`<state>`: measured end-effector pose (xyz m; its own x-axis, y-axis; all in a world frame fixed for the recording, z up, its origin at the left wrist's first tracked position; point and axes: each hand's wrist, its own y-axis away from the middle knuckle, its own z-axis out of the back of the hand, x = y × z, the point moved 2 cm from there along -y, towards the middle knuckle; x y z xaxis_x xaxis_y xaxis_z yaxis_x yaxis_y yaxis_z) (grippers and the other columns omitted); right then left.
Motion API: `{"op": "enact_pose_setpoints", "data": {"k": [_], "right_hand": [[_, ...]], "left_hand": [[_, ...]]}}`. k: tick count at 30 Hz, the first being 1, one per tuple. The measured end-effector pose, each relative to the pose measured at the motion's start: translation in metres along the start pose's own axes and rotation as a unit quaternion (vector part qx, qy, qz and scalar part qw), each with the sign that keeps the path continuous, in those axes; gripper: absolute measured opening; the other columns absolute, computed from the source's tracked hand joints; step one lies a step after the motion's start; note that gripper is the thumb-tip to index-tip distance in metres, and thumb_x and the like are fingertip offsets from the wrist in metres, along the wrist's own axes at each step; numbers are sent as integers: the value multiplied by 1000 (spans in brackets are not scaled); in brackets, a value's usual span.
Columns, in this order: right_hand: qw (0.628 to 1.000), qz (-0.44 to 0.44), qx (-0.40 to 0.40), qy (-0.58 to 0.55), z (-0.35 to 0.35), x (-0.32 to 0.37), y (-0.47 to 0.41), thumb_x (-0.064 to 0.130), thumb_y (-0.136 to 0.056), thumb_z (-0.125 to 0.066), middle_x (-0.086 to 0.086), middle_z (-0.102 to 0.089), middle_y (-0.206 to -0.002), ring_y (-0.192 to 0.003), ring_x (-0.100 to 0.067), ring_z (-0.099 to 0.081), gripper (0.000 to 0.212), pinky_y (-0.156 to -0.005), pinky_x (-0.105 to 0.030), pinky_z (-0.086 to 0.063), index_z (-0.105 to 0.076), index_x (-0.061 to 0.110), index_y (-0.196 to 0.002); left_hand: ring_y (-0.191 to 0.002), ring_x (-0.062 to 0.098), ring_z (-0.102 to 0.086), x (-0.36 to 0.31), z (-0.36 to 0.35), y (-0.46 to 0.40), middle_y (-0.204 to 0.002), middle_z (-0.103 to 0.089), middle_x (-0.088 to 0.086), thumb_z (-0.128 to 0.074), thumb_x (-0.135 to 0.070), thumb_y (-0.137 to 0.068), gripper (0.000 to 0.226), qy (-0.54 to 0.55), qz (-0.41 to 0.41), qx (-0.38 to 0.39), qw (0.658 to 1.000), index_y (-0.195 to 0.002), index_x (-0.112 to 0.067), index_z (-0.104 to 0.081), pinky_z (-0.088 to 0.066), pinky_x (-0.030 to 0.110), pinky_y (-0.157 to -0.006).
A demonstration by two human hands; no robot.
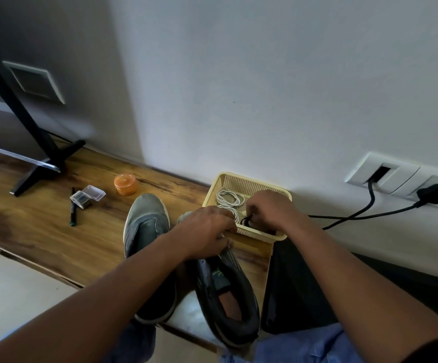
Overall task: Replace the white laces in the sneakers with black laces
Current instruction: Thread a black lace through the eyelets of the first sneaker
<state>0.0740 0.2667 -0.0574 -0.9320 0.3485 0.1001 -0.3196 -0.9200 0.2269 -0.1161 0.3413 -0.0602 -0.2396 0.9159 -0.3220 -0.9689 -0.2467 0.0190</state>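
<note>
Two grey sneakers lie on the wooden shelf (42,226). The left sneaker (144,226) points at the wall with no lace showing. The right sneaker (225,297) lies under my left hand (207,231), which grips its front part beside the basket. A cream plastic basket (241,179) stands against the wall and holds coiled white laces (228,199). My right hand (273,208) reaches into the basket and pinches a black lace (246,220) near its front wall.
An orange jar (125,184), a clear plastic box (87,196) and a dark marker (72,210) lie left of the sneakers. A black stand (45,158) sits at the far left. Black cables (364,213) run from wall sockets (401,176) on the right.
</note>
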Motion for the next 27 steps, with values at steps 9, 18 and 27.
{"op": "enact_pose_setpoints", "data": {"k": [9, 18, 27], "right_hand": [[969, -22, -145, -199, 78, 16, 32, 20, -81, -74, 17, -67, -89, -80, -5, -61, 14, -68, -30, -49, -72, 32, -87], [890, 20, -174, -422, 67, 95, 73, 12, -80, -85, 5, -76, -75, -73, -13, -73, 19, -75, -42, -63, -74, 27, -81], [842, 69, -124, -520, 50, 144, 112, 16, -79, -91, -3, -79, -83, -73, -12, -70, 17, -75, -38, -60, -82, 17, -92]], "left_hand": [[-132, 17, -56, 5, 27, 24, -143, -63, -7, -58, -36, -97, 34, 42, 74, -67, 994, -124, -23, -74, -46, 39, -110], [-101, 3, -74, -16, 64, 91, -107, -79, -13, -77, -27, -92, 28, 401, 148, -276, 861, -120, -25, -77, -59, 28, -86], [-84, 2, -74, -22, 74, 153, -87, -79, -18, -70, -21, -99, 17, 364, 232, -324, 842, -100, -32, -82, -59, 30, -77]]}}
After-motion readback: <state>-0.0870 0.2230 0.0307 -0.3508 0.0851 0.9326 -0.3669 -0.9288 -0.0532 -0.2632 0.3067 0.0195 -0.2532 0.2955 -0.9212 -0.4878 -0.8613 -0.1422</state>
